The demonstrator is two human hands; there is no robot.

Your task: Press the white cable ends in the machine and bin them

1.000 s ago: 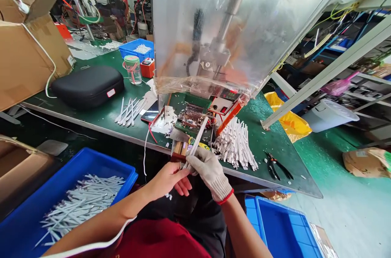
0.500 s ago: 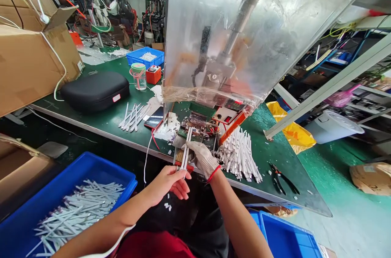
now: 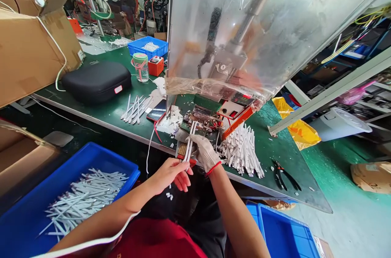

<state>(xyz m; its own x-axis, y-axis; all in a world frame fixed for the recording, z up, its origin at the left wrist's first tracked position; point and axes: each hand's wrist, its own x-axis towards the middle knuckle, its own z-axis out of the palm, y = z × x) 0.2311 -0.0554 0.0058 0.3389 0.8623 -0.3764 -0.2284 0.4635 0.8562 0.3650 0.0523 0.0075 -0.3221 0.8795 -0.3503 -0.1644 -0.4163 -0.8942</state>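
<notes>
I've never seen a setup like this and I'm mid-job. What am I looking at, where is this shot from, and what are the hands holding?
This one view comes from a camera worn on the person's head, looking down. The right hand, in a white knit glove, grips a few white strips in front of a machine with an exposed circuit board behind a clear plastic sheet. The bare left hand is right beside them. On the green workbench lie more strips and pliers; a blue crate below holds others.
</notes>
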